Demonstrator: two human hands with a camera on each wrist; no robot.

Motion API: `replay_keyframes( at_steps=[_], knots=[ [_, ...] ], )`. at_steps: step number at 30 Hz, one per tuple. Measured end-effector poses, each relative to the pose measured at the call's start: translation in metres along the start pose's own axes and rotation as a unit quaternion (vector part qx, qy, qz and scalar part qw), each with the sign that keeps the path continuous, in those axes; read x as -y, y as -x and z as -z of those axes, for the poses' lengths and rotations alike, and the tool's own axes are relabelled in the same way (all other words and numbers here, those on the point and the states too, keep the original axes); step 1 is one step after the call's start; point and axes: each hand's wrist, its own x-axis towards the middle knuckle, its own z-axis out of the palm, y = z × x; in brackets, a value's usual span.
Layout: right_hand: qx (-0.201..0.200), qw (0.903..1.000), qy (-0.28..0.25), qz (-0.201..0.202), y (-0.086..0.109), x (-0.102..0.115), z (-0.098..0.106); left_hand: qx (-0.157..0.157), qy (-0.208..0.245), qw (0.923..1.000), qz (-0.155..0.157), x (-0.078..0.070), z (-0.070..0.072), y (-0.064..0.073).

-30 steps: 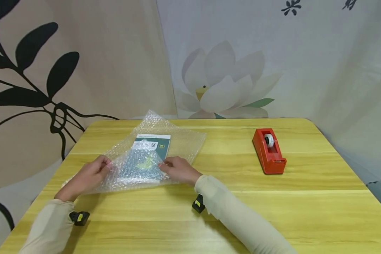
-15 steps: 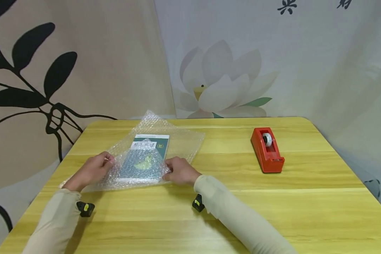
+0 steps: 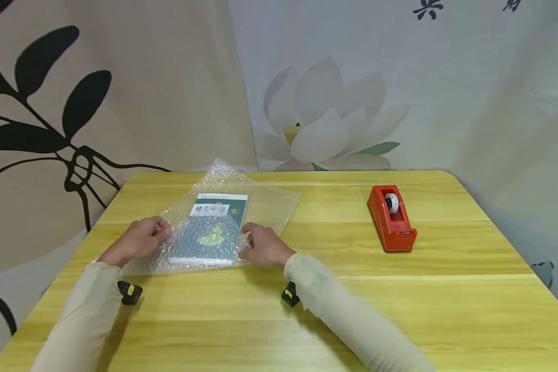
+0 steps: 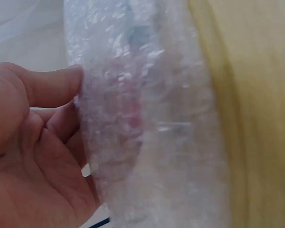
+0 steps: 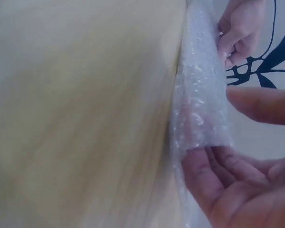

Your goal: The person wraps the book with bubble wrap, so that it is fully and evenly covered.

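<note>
Head view: we find the teal-covered book (image 3: 232, 204) lying on a sheet of bubble wrap (image 3: 272, 209), a clear fold of it over the cover's lower part. To the book's left, the left hand (image 3: 141, 237) pinches the wrap's edge; at its lower right, the right hand (image 3: 264, 247) grips the fold — fingers bent against the plastic, as we see at the right wrist. Beneath lies the wood-grained table (image 3: 204, 330); well to the right sits a red tape dispenser (image 3: 395, 232) — behind, a printed backdrop (image 3: 167, 93).
</note>
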Motion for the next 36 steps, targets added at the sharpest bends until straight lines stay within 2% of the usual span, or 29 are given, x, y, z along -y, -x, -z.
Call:
replay_keyframes(
  at_steps=[6, 13, 26, 30, 36],
  knots=[
    [0.0, 0.9993, 0.03, 0.021, 0.0, 0.005, -0.003, 0.016, -0.005, 0.9998, 0.011, -0.003, 0.004, -0.002],
    [0.002, 0.9981, 0.056, 0.023, -0.001, 0.005, -0.007, 0.033, -0.007, 0.999, 0.031, -0.004, 0.003, -0.009],
    [-0.015, 0.9911, 0.123, 0.048, -0.003, 0.007, -0.009, 0.036, 0.0, 0.9984, 0.044, -0.004, -0.003, -0.019],
    [-0.001, 0.9892, 0.138, 0.049, -0.004, 0.008, -0.009, 0.04, 0.0, 0.9975, 0.059, -0.006, -0.003, -0.021],
    [0.03, 0.9866, 0.154, 0.044, -0.006, 0.011, -0.008, 0.037, -0.016, 0.9978, 0.053, -0.01, -0.003, -0.019]
  ],
)
